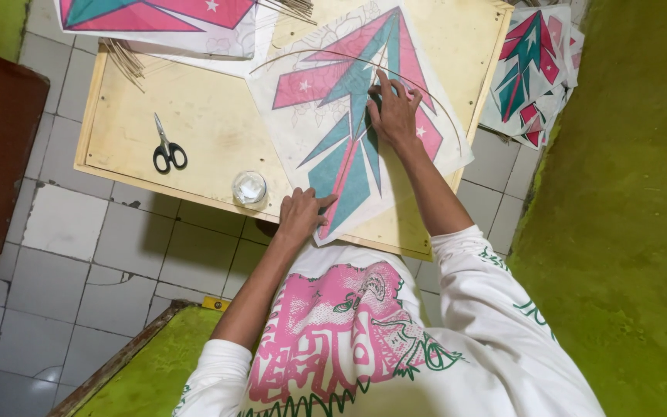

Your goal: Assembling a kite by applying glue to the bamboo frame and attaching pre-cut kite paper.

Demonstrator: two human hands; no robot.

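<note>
A white paper kite (pixel 326 116) printed with pink and teal shapes lies on a low wooden board (pixel 194 116). A thin bamboo spine runs along its middle and a curved bamboo stick (pixel 441 108) bows across its upper part. My right hand (pixel 392 110) presses flat on the kite's centre, fingers on the spine. My left hand (pixel 301 214) rests on the kite's lower corner near the board's front edge, fingers curled against the paper.
Black-handled scissors (pixel 168 151) lie on the board at left. A small round clear container (pixel 249 188) stands near the front edge. Bamboo sticks (pixel 125 58) and another kite (pixel 156 15) sit at the back. A stack of kites (pixel 530 69) lies on the tiled floor right.
</note>
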